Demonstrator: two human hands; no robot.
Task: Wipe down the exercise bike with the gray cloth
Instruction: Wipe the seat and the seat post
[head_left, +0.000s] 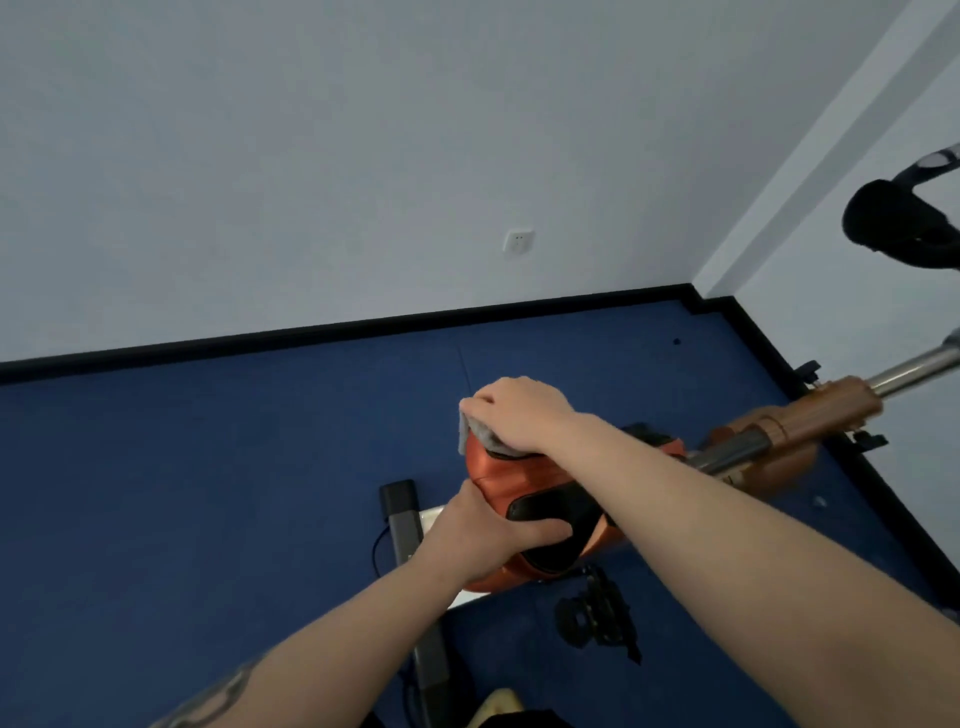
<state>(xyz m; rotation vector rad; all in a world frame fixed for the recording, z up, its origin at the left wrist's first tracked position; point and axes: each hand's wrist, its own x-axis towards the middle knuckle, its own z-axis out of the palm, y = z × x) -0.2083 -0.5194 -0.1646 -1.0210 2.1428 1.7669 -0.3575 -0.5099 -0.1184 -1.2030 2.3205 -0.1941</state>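
nearest the camera, the left hand (480, 540) grips the near end of the orange saddle (524, 491), fingers curled round its edge. beyond it, the right hand (519, 415) presses the gray cloth (480, 435) onto the far end — fingers bent over it. the saddle's long axis runs away from the camera, so remaining strokes likely come back toward the left hand.

Gray cloth (480, 439) shown on an orange-and-black seat (524, 483); floor (208, 493) in deep blue, baseboard (363, 325) in black, wall (363, 156) in pale gray-white, post (914, 370) in silver.
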